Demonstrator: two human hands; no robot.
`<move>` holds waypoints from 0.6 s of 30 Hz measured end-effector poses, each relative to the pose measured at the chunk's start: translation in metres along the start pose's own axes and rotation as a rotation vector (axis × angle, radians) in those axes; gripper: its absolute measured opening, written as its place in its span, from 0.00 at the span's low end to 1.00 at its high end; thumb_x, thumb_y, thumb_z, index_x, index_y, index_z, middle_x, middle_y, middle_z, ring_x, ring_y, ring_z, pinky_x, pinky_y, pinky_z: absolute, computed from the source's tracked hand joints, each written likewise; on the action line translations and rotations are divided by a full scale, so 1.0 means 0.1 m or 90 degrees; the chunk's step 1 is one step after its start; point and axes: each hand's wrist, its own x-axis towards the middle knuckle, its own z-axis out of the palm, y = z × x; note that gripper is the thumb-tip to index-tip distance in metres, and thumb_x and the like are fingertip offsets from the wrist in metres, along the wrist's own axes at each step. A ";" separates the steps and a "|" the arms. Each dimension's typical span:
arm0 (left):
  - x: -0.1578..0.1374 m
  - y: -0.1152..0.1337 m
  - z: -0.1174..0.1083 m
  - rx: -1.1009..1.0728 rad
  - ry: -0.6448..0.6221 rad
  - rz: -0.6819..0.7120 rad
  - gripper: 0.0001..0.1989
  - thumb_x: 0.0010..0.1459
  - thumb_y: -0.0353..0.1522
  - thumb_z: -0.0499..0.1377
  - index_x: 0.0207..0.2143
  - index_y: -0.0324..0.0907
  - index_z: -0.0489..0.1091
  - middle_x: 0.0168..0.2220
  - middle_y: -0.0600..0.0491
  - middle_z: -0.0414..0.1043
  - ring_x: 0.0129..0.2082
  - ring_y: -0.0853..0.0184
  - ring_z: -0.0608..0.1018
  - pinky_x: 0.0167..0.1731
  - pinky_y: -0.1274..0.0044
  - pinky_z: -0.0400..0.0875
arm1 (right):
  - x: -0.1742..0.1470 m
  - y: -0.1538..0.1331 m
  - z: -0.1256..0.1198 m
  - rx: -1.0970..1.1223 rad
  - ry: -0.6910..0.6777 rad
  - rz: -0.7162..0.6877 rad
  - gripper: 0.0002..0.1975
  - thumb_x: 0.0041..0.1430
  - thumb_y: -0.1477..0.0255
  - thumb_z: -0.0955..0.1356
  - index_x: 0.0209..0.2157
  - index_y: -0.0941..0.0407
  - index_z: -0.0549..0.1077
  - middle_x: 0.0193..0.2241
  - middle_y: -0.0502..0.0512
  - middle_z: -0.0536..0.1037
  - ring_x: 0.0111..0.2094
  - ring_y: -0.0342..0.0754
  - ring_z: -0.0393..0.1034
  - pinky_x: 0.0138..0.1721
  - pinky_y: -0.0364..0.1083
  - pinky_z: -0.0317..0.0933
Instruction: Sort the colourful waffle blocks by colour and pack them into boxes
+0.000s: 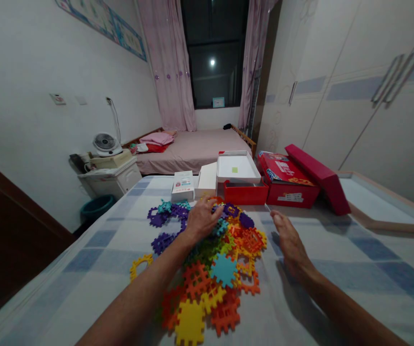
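Observation:
My left hand [204,218] reaches over a heap of plastic gear-shaped building pieces [207,247], its fingers bent and apart at the far side. Whatever lies under those fingers is hidden. Purple gear pieces [163,241] lie to the left of this hand. Nearer to me are a turquoise square piece [224,270], a yellow piece [189,323] and an orange lattice piece [196,279]. My right hand [290,242] is held to the right of the heap, apart from it, fingers stretched out. A thin pale sliver shows by its fingertips, too small to name.
Behind the heap stand a small white box [183,186], an open red-and-white box [246,193] and a red printed box [288,185] with a red lid [320,180] leaning on it. A pale framed board [383,202] lies at right. Checked cloth [95,269] covers the surface.

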 end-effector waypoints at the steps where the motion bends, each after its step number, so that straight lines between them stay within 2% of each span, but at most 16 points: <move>1: 0.07 -0.15 0.00 0.032 -0.029 -0.057 0.20 0.63 0.42 0.46 0.47 0.42 0.69 0.51 0.47 0.68 0.50 0.63 0.70 0.51 0.74 0.61 | 0.05 0.03 -0.10 -0.046 -0.039 -0.023 0.28 0.57 0.52 0.55 0.51 0.55 0.65 0.54 0.58 0.67 0.56 0.51 0.59 0.58 0.53 0.51; 3: 0.21 -0.40 0.03 0.046 -0.057 -0.098 0.20 0.62 0.41 0.46 0.45 0.40 0.69 0.48 0.44 0.70 0.48 0.61 0.72 0.49 0.72 0.62 | 0.13 0.15 -0.26 -0.164 -0.094 -0.091 0.28 0.58 0.53 0.55 0.51 0.56 0.66 0.53 0.59 0.68 0.54 0.52 0.61 0.57 0.55 0.53; 5: 0.31 -0.56 0.10 0.035 -0.086 -0.099 0.20 0.62 0.42 0.46 0.43 0.40 0.70 0.44 0.45 0.72 0.46 0.61 0.73 0.47 0.72 0.64 | 0.20 0.32 -0.35 -0.298 -0.104 -0.190 0.26 0.59 0.56 0.55 0.52 0.57 0.66 0.53 0.61 0.68 0.55 0.54 0.60 0.57 0.56 0.53; 9: 0.40 -0.59 0.24 -0.003 -0.121 -0.072 0.20 0.61 0.44 0.45 0.43 0.43 0.70 0.42 0.48 0.74 0.44 0.63 0.74 0.44 0.75 0.64 | 0.24 0.62 -0.34 -0.560 -0.109 -0.377 0.22 0.61 0.64 0.56 0.51 0.56 0.68 0.54 0.59 0.68 0.59 0.57 0.55 0.56 0.60 0.52; 13: 0.42 -0.50 0.28 -0.036 -0.127 -0.043 0.21 0.61 0.44 0.45 0.45 0.44 0.71 0.42 0.49 0.75 0.44 0.63 0.74 0.43 0.76 0.64 | 0.19 0.66 -0.29 -0.678 -0.122 -0.418 0.22 0.62 0.66 0.56 0.54 0.53 0.66 0.57 0.57 0.65 0.58 0.56 0.56 0.54 0.60 0.53; 18: 0.41 -0.44 0.22 -0.048 -0.147 -0.030 0.26 0.59 0.48 0.45 0.31 0.41 0.75 0.29 0.51 0.76 0.33 0.62 0.76 0.34 0.76 0.65 | 0.16 0.61 -0.30 -0.692 -0.123 -0.424 0.21 0.62 0.68 0.55 0.54 0.55 0.66 0.57 0.58 0.65 0.59 0.55 0.55 0.55 0.57 0.52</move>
